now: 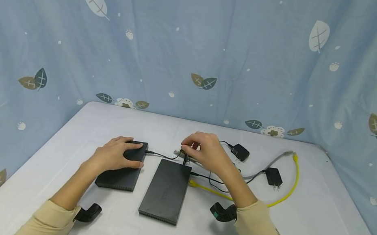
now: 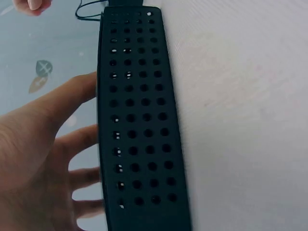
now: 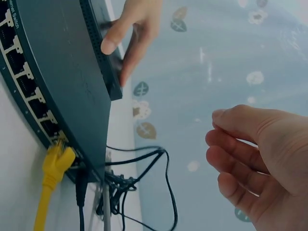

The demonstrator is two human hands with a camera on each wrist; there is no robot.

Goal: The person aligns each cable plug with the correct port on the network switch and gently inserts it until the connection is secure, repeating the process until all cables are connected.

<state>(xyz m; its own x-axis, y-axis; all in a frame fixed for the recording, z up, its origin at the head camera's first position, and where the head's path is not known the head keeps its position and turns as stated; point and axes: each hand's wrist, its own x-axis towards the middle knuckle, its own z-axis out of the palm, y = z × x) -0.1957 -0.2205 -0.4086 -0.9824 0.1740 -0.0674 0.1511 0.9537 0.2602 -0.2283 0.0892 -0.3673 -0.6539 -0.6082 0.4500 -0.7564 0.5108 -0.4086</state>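
My left hand point(image 1: 113, 156) rests on top of a black flat box point(image 1: 118, 180) at the left, fingers spread over it. In the left wrist view, the vented side of that box point(image 2: 139, 110) fills the middle. A black Ethernet switch point(image 1: 166, 190) lies to its right, with a yellow network cable point(image 3: 55, 166) and a black power plug point(image 3: 82, 187) in its port side. Above the far end of the switch, my right hand point(image 1: 207, 151) hovers with loosely bent fingers. Nothing shows between them in the right wrist view. Below that hand lies a tangled black cord point(image 3: 118, 187).
Two black power adapters point(image 1: 240, 152) lie at the back right. A grey cable point(image 1: 274, 160) runs behind the switch and meets the yellow cable at the far right. Black wrist-worn devices point(image 1: 88, 213) stick out below both forearms. A patterned blue curtain point(image 1: 185, 43) borders the white table.
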